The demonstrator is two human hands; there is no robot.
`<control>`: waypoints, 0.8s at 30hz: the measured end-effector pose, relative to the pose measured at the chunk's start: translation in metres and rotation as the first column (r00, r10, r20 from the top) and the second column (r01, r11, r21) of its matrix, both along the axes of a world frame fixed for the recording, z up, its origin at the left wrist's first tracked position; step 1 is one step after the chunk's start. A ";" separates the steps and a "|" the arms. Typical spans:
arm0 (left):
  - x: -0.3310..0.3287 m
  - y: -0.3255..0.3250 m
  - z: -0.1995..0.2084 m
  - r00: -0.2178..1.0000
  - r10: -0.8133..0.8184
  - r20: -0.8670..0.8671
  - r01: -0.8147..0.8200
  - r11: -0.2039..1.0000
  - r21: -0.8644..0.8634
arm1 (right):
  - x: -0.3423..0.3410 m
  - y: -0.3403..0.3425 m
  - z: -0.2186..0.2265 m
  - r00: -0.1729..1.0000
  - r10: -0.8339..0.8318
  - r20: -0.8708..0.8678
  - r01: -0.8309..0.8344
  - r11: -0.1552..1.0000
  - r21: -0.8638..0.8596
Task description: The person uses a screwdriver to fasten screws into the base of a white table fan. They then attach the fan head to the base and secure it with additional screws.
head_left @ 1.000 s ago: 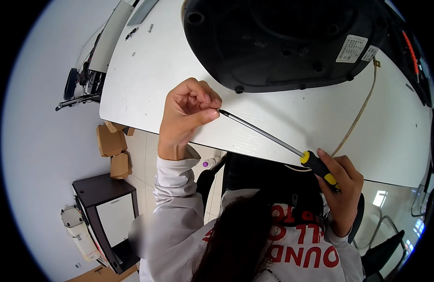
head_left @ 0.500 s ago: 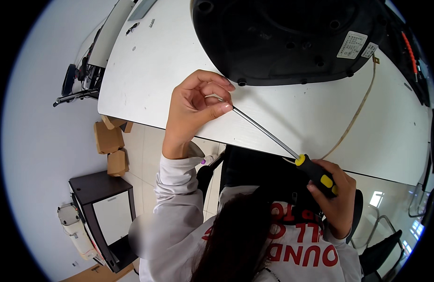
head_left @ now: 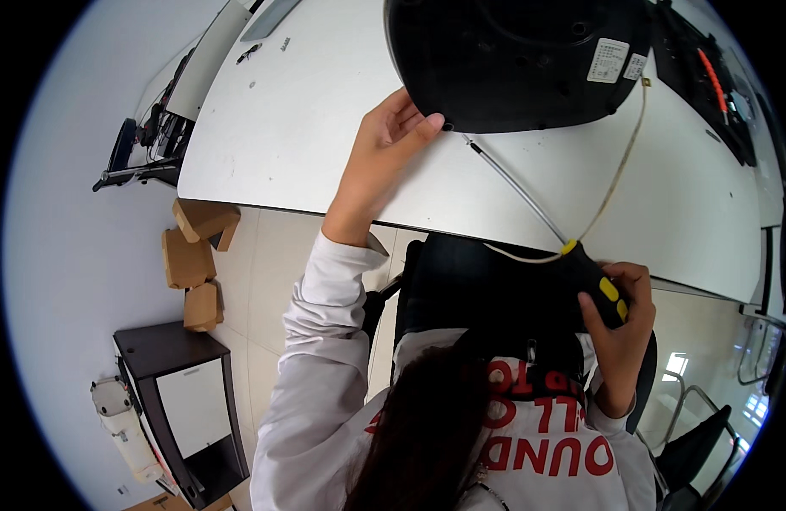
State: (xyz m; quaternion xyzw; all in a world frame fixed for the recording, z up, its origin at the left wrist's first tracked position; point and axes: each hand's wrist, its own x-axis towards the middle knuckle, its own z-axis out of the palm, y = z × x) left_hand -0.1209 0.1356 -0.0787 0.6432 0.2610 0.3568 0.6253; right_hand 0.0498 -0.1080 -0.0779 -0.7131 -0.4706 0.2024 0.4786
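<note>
My right hand [head_left: 625,328] is closed around the black and yellow handle of a screwdriver [head_left: 521,194]. Its long metal shaft slants up and left over the table's near edge. At the dark tip sits a small bright piece, perhaps a screw, too small to make out surely. The tip stops just short of a large black plastic housing [head_left: 504,94] with rounded edges, round holes and white labels. My left hand [head_left: 395,140] grips the housing's near left edge, thumb on top beside a corner hole; the other fingers are partly hidden by the edge.
A pale cord [head_left: 619,192] runs from the housing's right side over the white table [head_left: 282,153]. Small metal pieces [head_left: 285,44] lie at the far left. A black tray-like part with a red-orange coil [head_left: 712,83] is at right. Cardboard boxes [head_left: 189,260] and a dark cabinet [head_left: 173,349] stand on the floor.
My left hand has left the screwdriver's tip and taken hold of the housing's edge. The tip now shows uncovered, with the small piece on it. My right hand keeps the handle.
</note>
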 end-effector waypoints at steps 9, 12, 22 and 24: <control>0.026 -0.020 -0.011 0.998 -0.030 0.058 0.027 0.998 0.057 | -0.001 -0.031 -0.001 0.940 -0.243 0.241 0.174 0.946 0.275; 0.028 -0.025 -0.011 0.998 -0.004 0.059 0.001 0.999 0.054 | -0.008 -0.041 0.003 0.906 -0.281 0.318 0.187 0.937 0.295; 0.034 -0.020 -0.024 0.999 0.034 0.019 -0.037 0.985 0.170 | -0.024 -0.036 0.003 0.832 -0.357 0.424 0.146 0.879 0.454; 0.034 -0.023 -0.020 1.000 0.006 0.014 -0.008 0.986 0.165 | -0.026 -0.036 0.004 0.826 -0.366 0.429 0.138 0.869 0.475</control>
